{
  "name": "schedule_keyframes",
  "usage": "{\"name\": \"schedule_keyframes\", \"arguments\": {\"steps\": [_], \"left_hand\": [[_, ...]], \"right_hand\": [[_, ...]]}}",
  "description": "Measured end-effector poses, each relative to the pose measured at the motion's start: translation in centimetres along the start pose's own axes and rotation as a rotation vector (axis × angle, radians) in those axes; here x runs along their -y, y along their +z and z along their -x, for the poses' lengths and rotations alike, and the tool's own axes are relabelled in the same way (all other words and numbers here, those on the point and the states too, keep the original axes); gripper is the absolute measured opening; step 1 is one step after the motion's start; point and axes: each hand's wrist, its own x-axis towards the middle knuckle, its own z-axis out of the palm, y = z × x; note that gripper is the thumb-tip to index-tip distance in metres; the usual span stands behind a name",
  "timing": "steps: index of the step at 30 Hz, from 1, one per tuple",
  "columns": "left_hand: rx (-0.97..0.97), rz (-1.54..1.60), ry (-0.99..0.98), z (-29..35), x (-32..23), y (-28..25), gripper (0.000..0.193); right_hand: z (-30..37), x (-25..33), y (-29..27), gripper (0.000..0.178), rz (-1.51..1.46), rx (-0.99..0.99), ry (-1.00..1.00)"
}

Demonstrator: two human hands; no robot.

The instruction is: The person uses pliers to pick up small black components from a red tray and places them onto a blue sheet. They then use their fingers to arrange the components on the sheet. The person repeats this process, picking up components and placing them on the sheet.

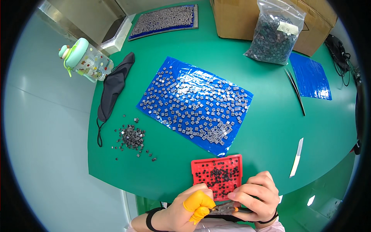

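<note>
Near the table's front edge, my left hand [184, 207] is closed in a pinch, with yellow finger cots [199, 205] on its thumb and finger. Whatever sits between those fingertips is too small to make out. Its pinch meets the jaws of a small pair of pliers [225, 208] with orange and black handles. My right hand [258, 197] is wrapped round the pliers' handles. Just beyond both hands lies a shallow red tray [198, 164] scattered with many small black parts [222, 176].
A blue sheet [216, 149] bears many small square grey pieces. To its left are a dark heap of pieces [132, 137], a black mask [114, 87] and a bottle [92, 62]. Tweezers [295, 92], a knife [296, 157], a filled bag [270, 38] and a carton [235, 19] stand right.
</note>
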Motion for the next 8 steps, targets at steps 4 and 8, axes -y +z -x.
{"name": "schedule_keyframes", "arguments": {"steps": [4,8], "left_hand": [[0.031,0.107,-0.223,-0.6,-2.3,0.1,0.020],[-0.040,0.158,-0.262,-1.0,-3.5,-0.5,0.037]], "right_hand": [[0.0,0.1,-0.1,0.051,0.023,-0.010,0.004],[0.3,-0.3,-0.2,0.056,0.023,-0.028,-0.017]]}}
